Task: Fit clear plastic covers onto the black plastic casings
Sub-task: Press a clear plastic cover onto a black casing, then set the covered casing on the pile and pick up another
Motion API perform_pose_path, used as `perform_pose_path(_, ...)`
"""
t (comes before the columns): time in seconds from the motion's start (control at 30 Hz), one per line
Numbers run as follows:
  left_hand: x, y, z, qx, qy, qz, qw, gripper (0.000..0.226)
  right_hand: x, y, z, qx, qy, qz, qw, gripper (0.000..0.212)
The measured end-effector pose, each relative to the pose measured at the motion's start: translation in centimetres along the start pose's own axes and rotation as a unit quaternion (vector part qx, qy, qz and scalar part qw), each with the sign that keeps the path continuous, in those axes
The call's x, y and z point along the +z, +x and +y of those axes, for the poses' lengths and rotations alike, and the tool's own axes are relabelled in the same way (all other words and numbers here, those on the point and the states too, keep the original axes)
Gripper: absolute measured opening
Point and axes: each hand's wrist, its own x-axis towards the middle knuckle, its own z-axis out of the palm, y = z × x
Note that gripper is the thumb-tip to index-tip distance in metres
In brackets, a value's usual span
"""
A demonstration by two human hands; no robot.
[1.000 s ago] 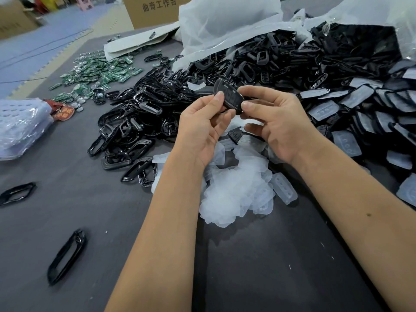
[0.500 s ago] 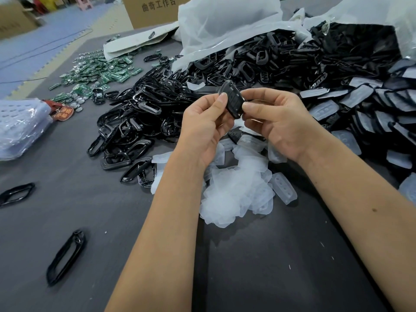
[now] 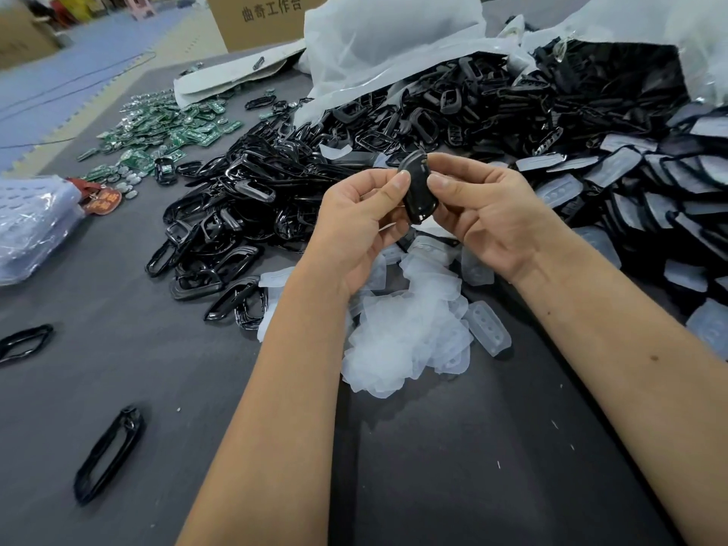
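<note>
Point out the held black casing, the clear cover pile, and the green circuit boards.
black casing [image 3: 416,191]: head view, glossy middle face.
clear cover pile [image 3: 402,340]: head view, pile centre.
green circuit boards [image 3: 165,130]: head view, heap middle.

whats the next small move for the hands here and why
Probably press both thumbs along the casing edge to seat the cover: the left hand and right hand pinch it upright between them, above the clear covers; whether it is fully seated is unclear.

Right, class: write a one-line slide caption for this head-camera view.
Both hands, left and right, pinch a black casing above a pile of clear covers.
</note>
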Motion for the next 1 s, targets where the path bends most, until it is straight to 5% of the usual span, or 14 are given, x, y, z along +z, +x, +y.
perform_pose_path(0.23, 0.2, -0.3, 0.6, -0.004, 0.002, 0.016, 1.000, 0.015, 0.4, -0.5, -0.1, 0.000, 0.031, 0.004, 1.000, 0.025)
perform_pose_path(0.37, 0.6, -0.9, 0.7, 0.017, 0.049, 0.065, 0.996, 0.009, 0.5, -1.2, -1.6, -0.101, -0.172, 0.034, 0.979, 0.028)
perform_pose_path(0.5, 2.4, -1.4, 1.3, 0.042, 0.102, 0.091, 0.990, 0.029, -0.2, -2.4, -3.0, -0.248, -0.435, 0.065, 0.863, 0.027)
perform_pose_path(0.67, 7.8, -0.5, 2.2, 0.058, 0.125, 0.084, 0.987, 0.042, -2.8, -4.6, -5.7, -0.351, -0.610, 0.109, 0.702, 0.032)
perform_pose_path(0.83, 13.6, 0.5, 1.5, 0.060, 0.215, 0.027, 0.974, 0.055, -7.0, -5.6, -10.2, -0.292, -0.715, 0.144, 0.618, 0.035)
perform_pose_path(1.0, 15.9, 0.9, -0.4, 0.124, 0.335, 0.068, 0.931, 0.056, -9.2, -5.0, -13.5, -0.138, -0.813, 0.069, 0.561, 0.039)
